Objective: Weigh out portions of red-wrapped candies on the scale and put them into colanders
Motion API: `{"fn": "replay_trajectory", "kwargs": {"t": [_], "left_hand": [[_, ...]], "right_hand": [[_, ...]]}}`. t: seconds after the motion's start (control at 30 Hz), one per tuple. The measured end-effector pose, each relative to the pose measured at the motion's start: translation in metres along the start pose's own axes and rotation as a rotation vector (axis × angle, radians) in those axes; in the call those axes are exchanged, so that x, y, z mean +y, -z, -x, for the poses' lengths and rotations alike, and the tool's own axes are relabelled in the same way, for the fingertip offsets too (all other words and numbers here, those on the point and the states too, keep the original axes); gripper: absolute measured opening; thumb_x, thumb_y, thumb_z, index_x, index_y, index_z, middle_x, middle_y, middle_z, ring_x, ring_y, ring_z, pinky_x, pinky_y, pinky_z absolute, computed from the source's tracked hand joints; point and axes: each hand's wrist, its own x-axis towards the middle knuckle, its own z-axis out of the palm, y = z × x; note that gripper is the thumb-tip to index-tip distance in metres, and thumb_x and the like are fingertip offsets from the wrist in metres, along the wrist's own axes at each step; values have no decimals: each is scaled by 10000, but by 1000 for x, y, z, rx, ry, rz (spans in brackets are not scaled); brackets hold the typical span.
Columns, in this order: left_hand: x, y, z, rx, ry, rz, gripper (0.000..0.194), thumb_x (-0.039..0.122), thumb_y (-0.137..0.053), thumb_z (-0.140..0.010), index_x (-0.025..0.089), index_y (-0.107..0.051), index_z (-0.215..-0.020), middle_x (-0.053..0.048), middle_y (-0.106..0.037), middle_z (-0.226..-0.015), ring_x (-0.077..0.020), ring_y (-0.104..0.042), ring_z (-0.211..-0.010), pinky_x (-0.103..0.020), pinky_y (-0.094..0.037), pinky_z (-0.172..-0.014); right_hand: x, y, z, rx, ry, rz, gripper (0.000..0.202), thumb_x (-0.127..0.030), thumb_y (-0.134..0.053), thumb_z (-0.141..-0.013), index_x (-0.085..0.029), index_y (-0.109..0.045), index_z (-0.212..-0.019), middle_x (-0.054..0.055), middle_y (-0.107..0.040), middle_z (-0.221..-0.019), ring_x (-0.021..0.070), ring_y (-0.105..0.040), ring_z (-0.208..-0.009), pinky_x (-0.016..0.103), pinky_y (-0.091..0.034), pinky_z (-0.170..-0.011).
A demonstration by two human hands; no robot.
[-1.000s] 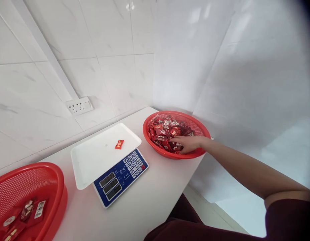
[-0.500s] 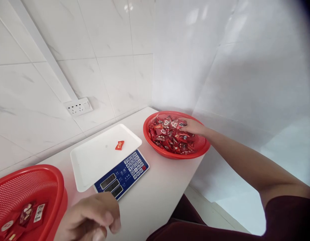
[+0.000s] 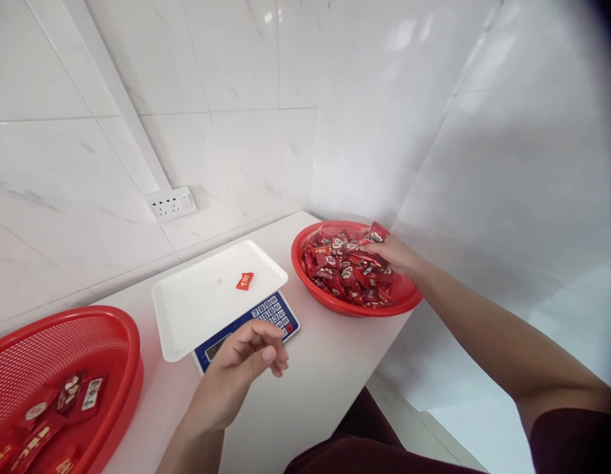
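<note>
a red packet point(image 3: 376, 232) was pinched by the right hand point(image 3: 395, 252) over the heaped basket point(image 3: 314, 289), right of the scale point(image 3: 273, 311). the left hand point(image 3: 236, 372), fingers loosely curled and half open, was held before the scale. one orange-red packet point(image 3: 245, 281) was borne on the scale.

At eight o'clock, the perforated red basket point(image 3: 63, 342) runs off the left and bottom edges. Toward seven, the left hand point(image 3: 241, 365) hides some readouts and keys of the digital scale point(image 3: 236, 326). At three, a red packet point(image 3: 377, 233), its print too small to read, partly covers the right hand point(image 3: 398, 255).
</note>
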Motion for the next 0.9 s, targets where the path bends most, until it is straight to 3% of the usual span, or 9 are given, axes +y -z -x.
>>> {"fn": "replay_trajectory", "kwargs": {"t": [0.1,0.2,0.27,0.33,0.43,0.6,0.67,0.77,0.9], "left_hand": [[-12,-9,-10,-9,35,27,266,355,-618,-822,225,-593,-1052,-60,-608,-964,-185,-563,-934,-303,-480,-762],[-23,-21,-18,44,60,103,442,392,-660,-783,257,-520,-1180,-96,-510,-1202,-248,-429,-1203,-384,-438,-921],[-30,-31,-19,61,83,196,642,445,-699,-731,302,-420,-1291,-118,-389,-1355,-287,-335,-1284,-435,-437,-929],[-38,-38,-18,41,106,315,813,496,-722,-682,361,-303,-1366,-117,-293,-1434,-311,-364,-1259,-470,-471,-874],[-55,-41,-8,62,166,423,880,555,-710,-658,380,-252,-1389,-111,-439,-1319,-245,-555,-1008,-459,-524,-763],[-90,-20,23,275,323,457,686,671,-555,-720,265,-449,-1262,-70,-624,-1010,-170,-624,-752,-367,-538,-673],[-100,-11,33,280,393,486,656,661,-575,-711,237,-492,-1205,-55,-650,-913,-166,-632,-705,-347,-537,-646],[-108,-1,41,257,459,549,592,523,-710,-669,235,-514,-1148,-30,-659,-848,-171,-641,-706,-346,-544,-639],[-111,7,43,241,438,662,529,364,-793,-620,210,-556,-1067,-29,-663,-831,-183,-654,-729,-354,-552,-655]], "right_hand": [[-19,-21,19,-78,23,-87,396,-242,-646,-688,-239,-547,-1071,37,-701,-900,212,-680,-771,357,-565,-702],[-38,-55,51,-212,-4,-202,326,-266,-633,-700,-218,-584,-1019,71,-693,-924,244,-676,-809,382,-562,-689],[-43,-81,76,-298,29,-210,318,-271,-619,-703,-227,-590,-1017,65,-683,-943,246,-670,-827,380,-557,-680],[-39,-107,101,-374,124,-115,346,-279,-613,-711,-255,-578,-1054,51,-664,-1022,244,-654,-884,381,-547,-723],[-15,-139,131,-455,277,53,378,-282,-604,-729,-279,-552,-1104,49,-636,-1087,241,-618,-962,380,-525,-810],[37,-176,163,-662,558,265,378,-285,-516,-822,-246,-518,-1199,108,-567,-1189,268,-527,-1114,445,-447,-942],[49,-185,171,-741,571,386,414,-288,-480,-850,-243,-494,-1261,124,-528,-1258,286,-481,-1180,476,-431,-957],[55,-190,175,-851,505,516,489,-344,-484,-858,-240,-448,-1334,143,-434,-1374,314,-416,-1258,496,-428,-965],[48,-187,170,-967,427,476,635,-410,-583,-805,-280,-373,-1390,120,-330,-1457,305,-378,-1301,475,-409,-1003]]}}
